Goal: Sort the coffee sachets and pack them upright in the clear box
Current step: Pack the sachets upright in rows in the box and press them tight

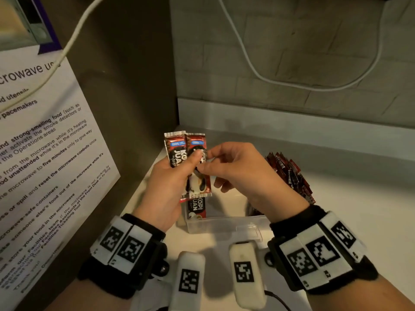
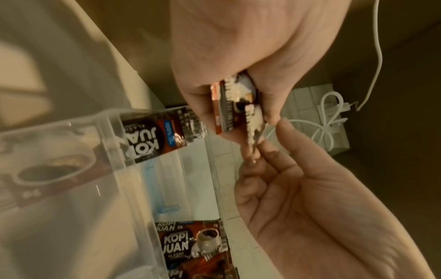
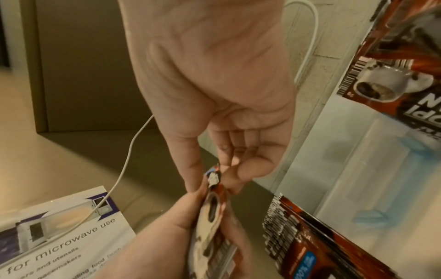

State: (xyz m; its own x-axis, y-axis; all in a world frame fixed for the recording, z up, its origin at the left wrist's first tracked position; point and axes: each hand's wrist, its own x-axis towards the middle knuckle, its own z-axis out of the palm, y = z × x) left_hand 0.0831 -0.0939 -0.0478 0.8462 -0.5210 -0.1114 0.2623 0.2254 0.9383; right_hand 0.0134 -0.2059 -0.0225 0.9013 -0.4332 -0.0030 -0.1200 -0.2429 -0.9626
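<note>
Both hands were raised side by side, forearms angled inward. The left hand [image 1: 167, 182] was curled, thumb pressed forward, gripping the sachets [image 1: 187, 162]. The right hand [image 1: 241, 173] pinched the nearer sachet's edge between thumb and forefinger, its remaining fingers loosely curled beneath.

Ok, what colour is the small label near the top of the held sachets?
Blue label, on red-brown sachets; head view.

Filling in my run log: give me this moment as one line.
left hand: holds sachets | right hand: pinches front sachet | clear box: some sachets inside | step: sorting
</note>
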